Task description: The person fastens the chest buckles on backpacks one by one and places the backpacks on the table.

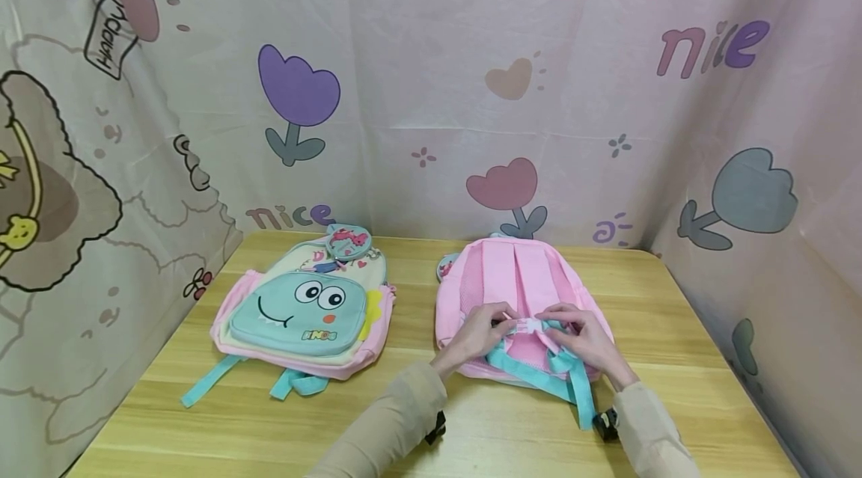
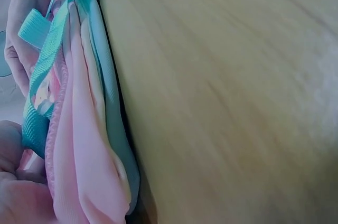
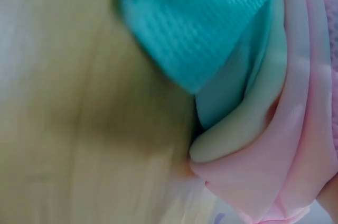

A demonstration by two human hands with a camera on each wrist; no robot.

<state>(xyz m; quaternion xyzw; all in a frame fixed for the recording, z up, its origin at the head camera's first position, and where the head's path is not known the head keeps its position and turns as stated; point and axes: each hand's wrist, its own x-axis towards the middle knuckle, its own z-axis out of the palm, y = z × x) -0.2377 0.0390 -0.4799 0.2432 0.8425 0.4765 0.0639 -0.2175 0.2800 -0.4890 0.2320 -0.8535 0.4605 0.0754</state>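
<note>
Pink fabric backpack (image 1: 525, 280), laid back panel upward near far edge of wood-grain table (image 1: 414, 298), apparently so turquoise webbing straps (image 1: 581, 392) stay reachable; whitish plastic buckle (image 1: 528, 325) pinched at opposite ends by left hand (image 1: 480, 331) and right hand (image 1: 587, 337), presumably for balanced control.

Recorded first backpack (image 1: 299, 321) at ten o'clock on table (image 1: 680, 396), second backpack (image 1: 528, 276) at two o'clock, apart from it. Noted buckle (image 1: 528, 325) on second backpack, between left hand (image 1: 480, 330) at nine o'clock and right hand (image 1: 586, 338) at three. Located on first backpack: pouch (image 1: 350, 242) at one o'clock, straps (image 1: 210, 382) at seven. Observed curtain (image 1: 417, 89) behind table at twelve o'clock.
</note>
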